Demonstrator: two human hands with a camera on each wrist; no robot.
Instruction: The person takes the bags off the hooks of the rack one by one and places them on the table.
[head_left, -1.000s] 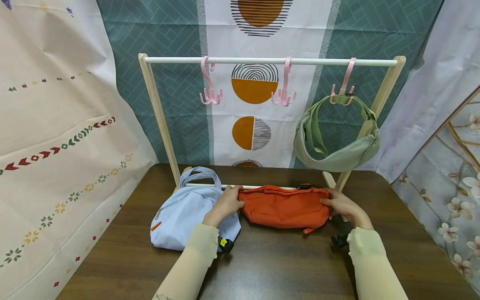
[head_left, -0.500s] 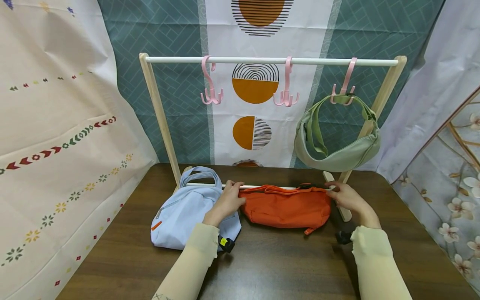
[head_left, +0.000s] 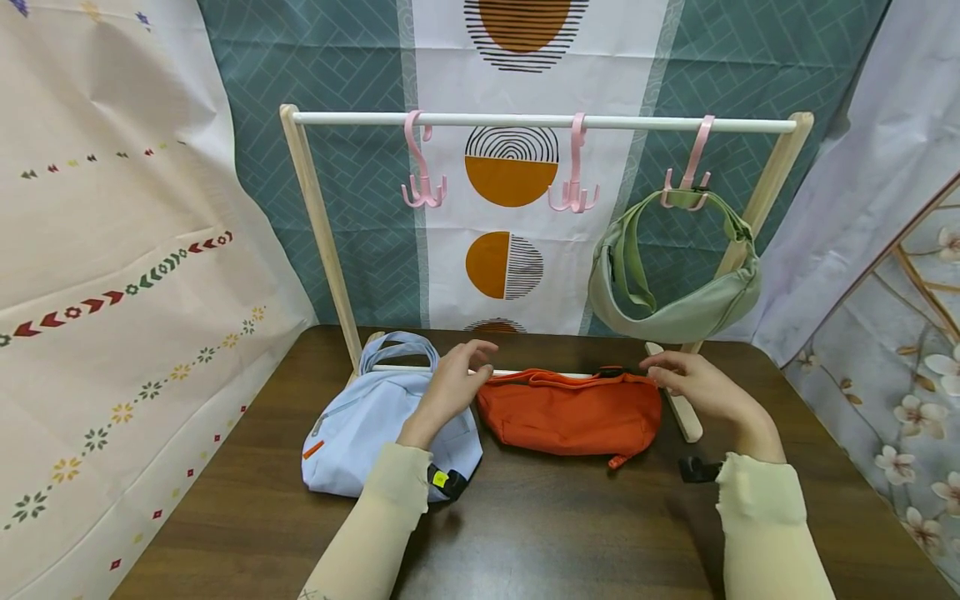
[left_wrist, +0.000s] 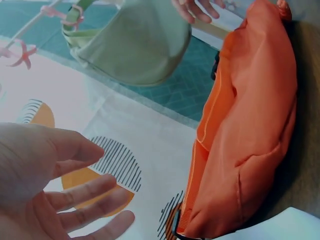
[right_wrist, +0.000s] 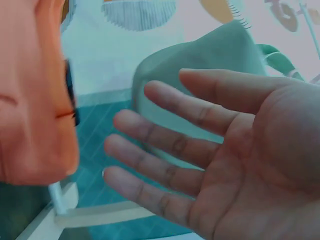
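Cream cloth: it (head_left: 112, 208) fills the left side of the frame, with small printed flowers and a leaf pattern.
Rack: its white top bar (head_left: 345, 119) goes across the upper part of the frame, between wooden legs.
Blue bag: it (head_left: 375, 433) lies on the table (head_left: 540, 533), left of the lower centre, with its handles pointing upward.
Left hook: it (head_left: 423, 192) is pink and hangs from the bar, with nothing on it.
Left hand: it (head_left: 452, 385) is well open, the fingers parted and holding nothing; it is above the blue bag's right side, near the orange bag but not touching it.
Orange bag: it (head_left: 570, 414) lies lengthwise on the table, in the lower centre, between both hands.
Middle hook: it (head_left: 573, 196) is pink also, and bare.
Green bag: it (head_left: 675, 327) hangs from the right hook (head_left: 696, 154), at upper right.
Right hand: it (head_left: 705, 389) is open, the fingers extended and spread, holding nothing, just beside the orange bag.
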